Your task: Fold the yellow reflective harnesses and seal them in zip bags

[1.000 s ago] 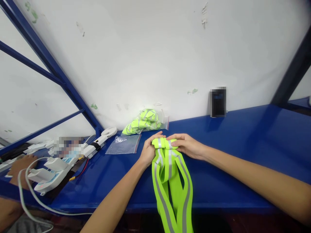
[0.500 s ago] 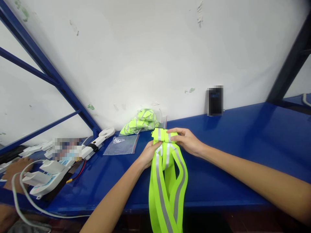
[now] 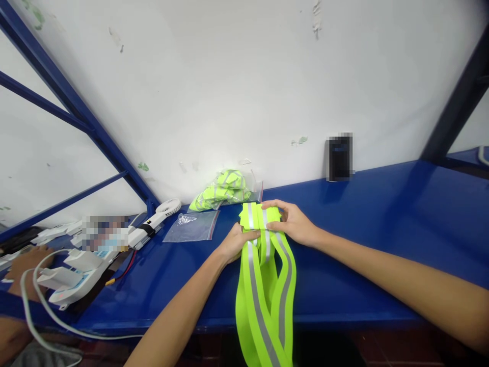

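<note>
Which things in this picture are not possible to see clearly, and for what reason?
Head view:
- Reflective straps: lower ends cut off by the bottom edge.
- Left hand: fingertips hidden behind the straps.
- Dark object against the wall: pixelated.
- Items beside the white fan: partly pixelated.

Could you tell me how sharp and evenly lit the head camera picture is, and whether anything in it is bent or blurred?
Head view: bright, even light; soft glare on the blue bench. The wide lens bows the blue frame bars and stretches the forearms. The yellow reflective strap and both hands are sharp. Two patches are pixelated: the dark thing against the wall and a spot at left.
</note>
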